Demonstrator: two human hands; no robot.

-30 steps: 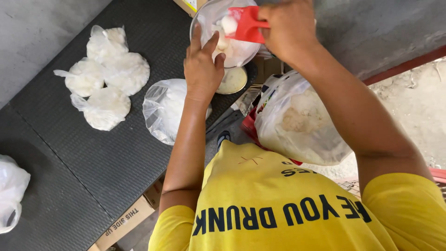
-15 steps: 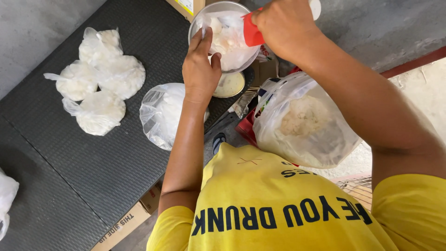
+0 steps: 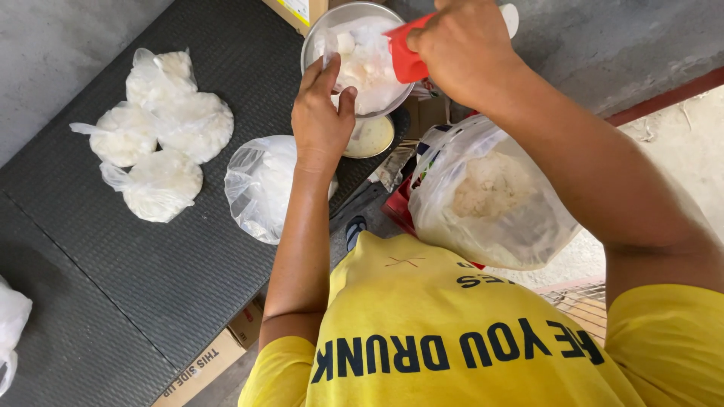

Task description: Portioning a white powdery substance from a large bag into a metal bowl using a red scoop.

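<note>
Red plastic scoop is tipping lower into the clear bag now.
My right hand is gripping it; my left hand is pinching the clear plastic bag open, as before.

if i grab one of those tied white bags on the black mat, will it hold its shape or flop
Probably flop: each tied bag is thin clear plastic slumped into a soft mound over loose white filling. Likely fairly heavy for its size, being packed full. It seems unlikely to roll, since it sits flat on the ribbed mat.
</note>
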